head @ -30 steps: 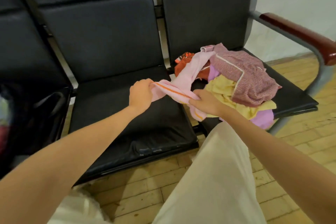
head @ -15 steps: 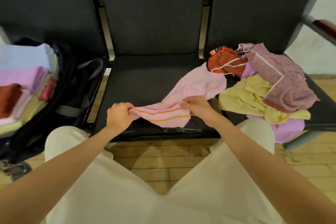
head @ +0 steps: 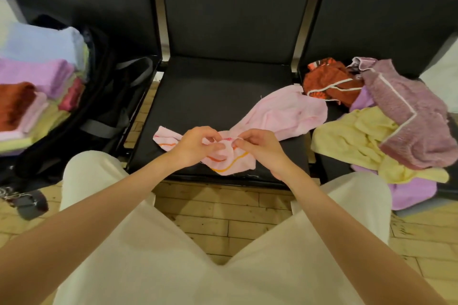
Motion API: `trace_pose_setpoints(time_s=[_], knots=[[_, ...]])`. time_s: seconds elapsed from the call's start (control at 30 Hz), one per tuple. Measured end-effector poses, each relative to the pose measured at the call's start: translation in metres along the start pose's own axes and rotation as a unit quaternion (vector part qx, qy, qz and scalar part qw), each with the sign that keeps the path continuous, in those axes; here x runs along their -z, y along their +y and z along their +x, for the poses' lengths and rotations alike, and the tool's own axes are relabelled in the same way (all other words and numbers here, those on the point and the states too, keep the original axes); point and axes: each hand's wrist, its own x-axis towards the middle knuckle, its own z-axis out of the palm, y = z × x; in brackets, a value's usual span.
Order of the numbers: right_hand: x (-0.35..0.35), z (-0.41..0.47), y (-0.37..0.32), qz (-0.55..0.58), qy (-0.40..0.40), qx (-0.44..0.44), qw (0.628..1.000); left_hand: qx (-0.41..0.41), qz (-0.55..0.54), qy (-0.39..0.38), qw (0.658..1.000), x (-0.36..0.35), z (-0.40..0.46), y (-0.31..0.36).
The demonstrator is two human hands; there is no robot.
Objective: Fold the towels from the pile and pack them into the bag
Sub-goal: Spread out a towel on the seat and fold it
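Note:
A pale pink towel (head: 285, 114) with orange stripes lies crumpled across the middle black seat (head: 210, 96). My left hand (head: 195, 146) and my right hand (head: 260, 148) are close together at its near end, both pinching the striped hem. The towel pile (head: 386, 116) sits on the right seat: a rust towel, a mauve one with white trim, a yellow one and a lilac one hanging off the front. On the left seat an open black bag (head: 99, 106) holds folded towels (head: 37, 77) in blue, lilac, rust, pink and yellow.
The three black seats are joined in a row with tall backrests. My legs in cream trousers (head: 173, 255) fill the foreground over a wooden floor. A small dark object with a chain (head: 27, 203) lies on the floor at the left, below the bag.
My hands have moved together along the pink towel's hem, bunching it, and the towel now rests lower on the seat. The view has shifted left and down.

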Motion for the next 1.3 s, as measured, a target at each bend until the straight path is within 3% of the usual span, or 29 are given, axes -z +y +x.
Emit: trace_pose_setpoints(time_s=[0.2,0.37,0.47,0.57,0.67,0.77,0.83,0.9,0.97,1.07,1.17,1.3], knots=[[-0.006,0.012,0.032,-0.233,-0.104,0.005,0.967,0.050,0.003,0.221,0.974,0.018,-0.018,-0.017],[-0.015,0.020,0.041,-0.510,-0.137,0.101,0.843,0.129,0.024,0.308,0.942,0.024,-0.041,-0.049],[-0.011,0.027,0.044,-0.546,-0.130,0.143,0.815,0.193,-0.009,0.368,0.909,0.034,-0.044,-0.056],[-0.007,0.037,0.047,-0.532,-0.141,0.174,0.817,0.238,-0.011,0.393,0.888,0.038,-0.040,-0.061],[0.002,0.045,0.056,-0.453,-0.130,0.144,0.870,0.294,-0.024,0.367,0.882,0.038,-0.033,-0.060],[0.021,0.060,0.060,-0.395,-0.042,0.098,0.913,0.330,0.041,0.350,0.876,0.033,-0.028,-0.044],[0.034,0.073,0.060,-0.387,-0.005,0.083,0.918,0.229,0.152,0.348,0.896,0.025,-0.024,-0.030],[0.045,0.087,0.059,-0.381,-0.010,0.070,0.922,0.099,0.201,0.275,0.935,0.010,-0.015,-0.019],[0.051,0.101,0.059,-0.388,-0.030,0.072,0.918,0.016,0.219,0.164,0.962,-0.009,-0.001,-0.012],[0.054,0.125,0.064,-0.467,-0.065,0.097,0.876,-0.039,0.253,0.073,0.964,-0.039,0.025,-0.003],[0.056,0.140,0.068,-0.538,-0.060,0.103,0.834,-0.026,0.258,0.035,0.965,-0.061,0.052,0.002],[0.062,0.146,0.069,-0.542,-0.039,0.106,0.833,0.025,0.281,-0.016,0.959,-0.077,0.078,-0.003]])
